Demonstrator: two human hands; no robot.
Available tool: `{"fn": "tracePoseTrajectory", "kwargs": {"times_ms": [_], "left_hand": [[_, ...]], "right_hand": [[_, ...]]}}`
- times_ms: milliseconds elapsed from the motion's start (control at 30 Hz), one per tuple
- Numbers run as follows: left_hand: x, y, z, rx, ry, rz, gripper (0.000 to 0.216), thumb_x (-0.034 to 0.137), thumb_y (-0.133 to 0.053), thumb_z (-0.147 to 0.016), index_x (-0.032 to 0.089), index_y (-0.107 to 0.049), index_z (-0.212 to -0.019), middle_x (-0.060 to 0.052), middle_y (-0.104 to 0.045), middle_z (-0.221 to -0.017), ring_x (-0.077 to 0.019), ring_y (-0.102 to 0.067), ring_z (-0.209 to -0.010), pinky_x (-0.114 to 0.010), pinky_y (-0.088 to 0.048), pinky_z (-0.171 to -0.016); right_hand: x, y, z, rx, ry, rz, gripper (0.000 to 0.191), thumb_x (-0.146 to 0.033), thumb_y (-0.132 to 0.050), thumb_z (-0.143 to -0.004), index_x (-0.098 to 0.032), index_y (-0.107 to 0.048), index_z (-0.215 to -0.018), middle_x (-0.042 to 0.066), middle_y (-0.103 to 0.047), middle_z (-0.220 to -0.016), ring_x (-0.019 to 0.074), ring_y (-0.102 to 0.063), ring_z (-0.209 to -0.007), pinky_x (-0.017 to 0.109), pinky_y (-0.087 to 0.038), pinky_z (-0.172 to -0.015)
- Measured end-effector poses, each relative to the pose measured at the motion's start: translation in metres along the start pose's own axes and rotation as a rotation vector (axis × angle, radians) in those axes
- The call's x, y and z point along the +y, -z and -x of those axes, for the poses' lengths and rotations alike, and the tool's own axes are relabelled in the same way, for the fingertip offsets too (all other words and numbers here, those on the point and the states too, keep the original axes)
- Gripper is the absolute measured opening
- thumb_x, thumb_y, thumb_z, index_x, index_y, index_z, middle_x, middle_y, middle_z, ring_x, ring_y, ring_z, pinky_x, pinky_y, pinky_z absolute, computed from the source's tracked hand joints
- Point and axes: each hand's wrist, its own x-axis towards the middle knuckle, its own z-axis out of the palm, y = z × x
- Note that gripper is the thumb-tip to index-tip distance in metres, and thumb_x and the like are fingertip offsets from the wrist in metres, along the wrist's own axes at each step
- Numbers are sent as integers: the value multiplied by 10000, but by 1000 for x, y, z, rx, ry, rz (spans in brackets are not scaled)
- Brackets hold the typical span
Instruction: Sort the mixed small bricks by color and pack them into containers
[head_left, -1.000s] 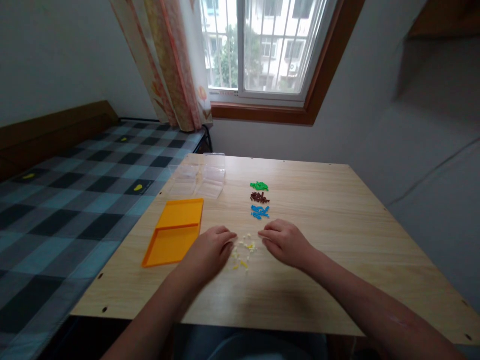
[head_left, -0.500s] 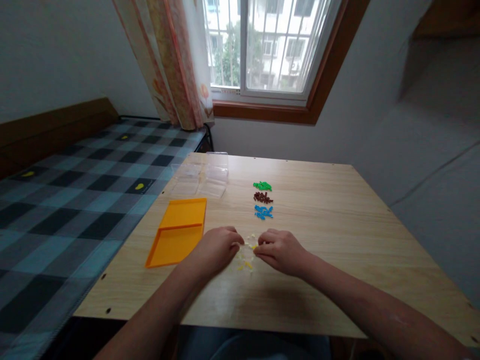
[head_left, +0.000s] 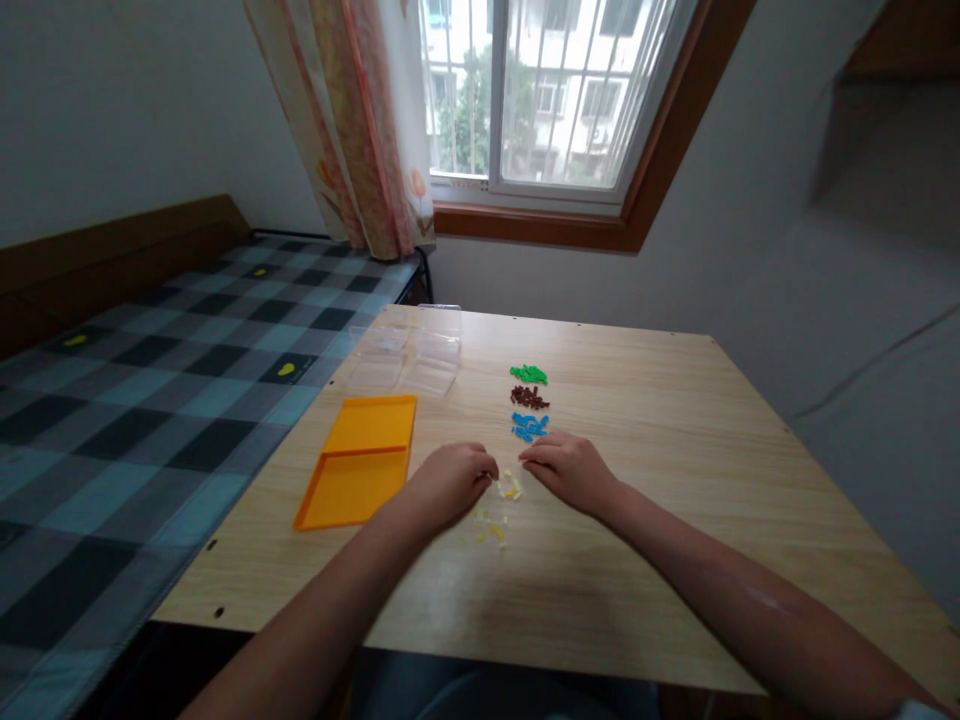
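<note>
Both my hands rest on the wooden table (head_left: pixel 675 480), on either side of a small scatter of yellow and white pieces (head_left: pixel 504 500). My left hand (head_left: pixel 450 482) lies left of the scatter with its fingers curled under, fingertips at the pieces. My right hand (head_left: pixel 570 470) lies to the right, fingers curled and pinched toward the same pieces. Whether either hand holds a piece is hidden. Just beyond my right hand lie a blue pile (head_left: pixel 529 427), a brown pile (head_left: pixel 529 398) and a green pile (head_left: pixel 529 375) in a row.
An orange two-part tray (head_left: pixel 360 460) lies left of my left hand. Clear plastic boxes (head_left: pixel 405 358) stand at the table's far left corner. A checked bed cover (head_left: pixel 135 400) adjoins the table on the left. A window and curtain are behind.
Both hands have shifted slightly away from me toward the blue pile. Some yellow and white pieces now lie behind the hands, nearer me.
</note>
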Motion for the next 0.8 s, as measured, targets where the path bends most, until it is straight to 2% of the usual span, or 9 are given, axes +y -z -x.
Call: {"fn": "tracePoseTrajectory", "kwargs": {"times_ms": [167, 333, 500, 633, 800], "left_hand": [[-7, 2, 4, 130, 84, 106, 256, 97, -556, -830, 199, -754, -955, -58, -708, -992, -166, -646, -889, -255, -480, -807], [-7, 14, 20, 42, 155, 40, 281, 91, -557, -800, 201, -761, -959, -62, -717, -978, -172, -652, -853, -262, -485, -781], [-1, 17, 26, -62, 188, -23, 312, 93, -577, -768, 215, -764, -985, -58, -737, -940, -184, -658, -829, -270, -480, -759], [0, 12, 19, -93, 186, -25, 283, 105, -569, -778, 214, -768, -948, -55, -743, -892, -184, -655, -802, -269, -472, -739], [0, 2, -3, -36, 113, 7, 239, 120, -549, -807, 196, -759, -891, -54, -736, -872, -172, -642, -778, -264, -462, -731]], "right_hand": [[-5, 10, 8, 52, -49, -76, 145, -246, -612, -939, -228, -744, -997, 40, -730, -957, 156, -664, -887, 273, -500, -816], [-9, 12, 12, 8, -22, -124, 159, -230, -586, -949, -229, -744, -965, 29, -723, -928, 141, -656, -843, 256, -497, -784], [-3, 5, 9, 18, -62, -16, 161, -216, -591, -938, -233, -742, -989, 40, -718, -974, 171, -641, -918, 293, -489, -836], [-1, 2, 6, 8, -41, 24, 136, -243, -615, -928, -245, -751, -940, 33, -715, -941, 171, -626, -911, 292, -480, -829], [-3, 0, 2, 17, -61, 42, 154, -265, -601, -947, -245, -751, -921, 31, -714, -928, 164, -624, -895, 280, -476, -809]]}}
